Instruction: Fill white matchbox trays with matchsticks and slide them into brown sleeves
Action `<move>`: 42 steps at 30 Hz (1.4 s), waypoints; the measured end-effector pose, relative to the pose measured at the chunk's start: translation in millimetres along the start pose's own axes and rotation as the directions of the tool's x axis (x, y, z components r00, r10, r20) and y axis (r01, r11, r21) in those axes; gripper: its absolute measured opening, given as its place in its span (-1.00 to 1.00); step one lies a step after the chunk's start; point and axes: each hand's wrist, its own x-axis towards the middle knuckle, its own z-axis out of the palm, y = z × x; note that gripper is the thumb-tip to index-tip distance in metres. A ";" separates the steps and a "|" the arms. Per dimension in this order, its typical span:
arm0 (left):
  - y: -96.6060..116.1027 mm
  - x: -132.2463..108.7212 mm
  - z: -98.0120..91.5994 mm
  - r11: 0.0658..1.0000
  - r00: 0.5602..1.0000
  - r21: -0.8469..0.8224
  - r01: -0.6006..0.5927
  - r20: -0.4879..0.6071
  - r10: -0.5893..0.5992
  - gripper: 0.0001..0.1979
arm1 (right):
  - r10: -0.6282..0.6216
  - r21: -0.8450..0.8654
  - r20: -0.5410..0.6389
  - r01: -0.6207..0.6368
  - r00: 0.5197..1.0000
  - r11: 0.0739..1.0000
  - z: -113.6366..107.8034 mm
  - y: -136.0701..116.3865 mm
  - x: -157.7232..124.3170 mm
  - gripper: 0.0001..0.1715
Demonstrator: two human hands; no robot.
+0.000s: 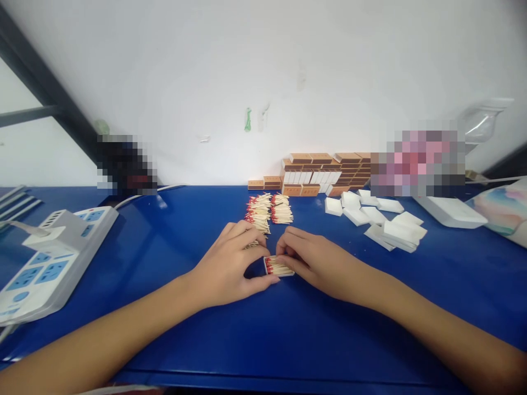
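A small white matchbox tray [293, 274] lies on the blue table, filled with red-headed matches [276, 267]. My left hand [230, 262] grips the tray's left end between thumb and forefinger. Over the tray's right end, my right hand [316, 260] has its fingers curled and pinched at the matches; its fingertips are partly hidden. Just beyond my hands are two loose piles of matches, a left pile [258, 211] and a right pile [282, 209]. My left fingers cover the near end of the left pile.
Orange-brown matchboxes [349, 171] are stacked against the wall. Several white empty trays [373, 215] lie scattered to the right, near a larger white box [453, 213]. A white power strip [61, 263] with a plugged-in adapter [57, 233] sits at the left, its cable running back.
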 end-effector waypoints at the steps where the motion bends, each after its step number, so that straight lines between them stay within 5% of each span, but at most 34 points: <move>1: 0.0 0.2 0.1 1.000 1.000 -0.001 0.002 -0.001 -0.002 -0.70 | -0.011 0.002 -0.001 0.011 1.000 1.000 0.1 0.8 -0.2 -0.87; 13: 0.5 -0.2 0.6 1.000 1.000 0.001 0.002 0.001 -0.002 -0.70 | -0.043 0.009 0.007 0.043 0.999 0.999 -3.6 2.5 -1.6 -0.78; 23: 1.3 -0.7 1.2 1.000 1.000 0.002 -0.008 -0.005 0.008 -0.69 | 0.017 -0.107 -0.309 -0.053 0.951 0.993 -2.5 58.6 20.5 -0.87; 42: 1.5 -0.6 0.4 1.000 1.000 -0.006 -0.006 -0.012 0.006 -0.71 | 0.082 -0.243 -0.213 -0.134 0.974 0.961 -1.8 60.7 27.7 -0.84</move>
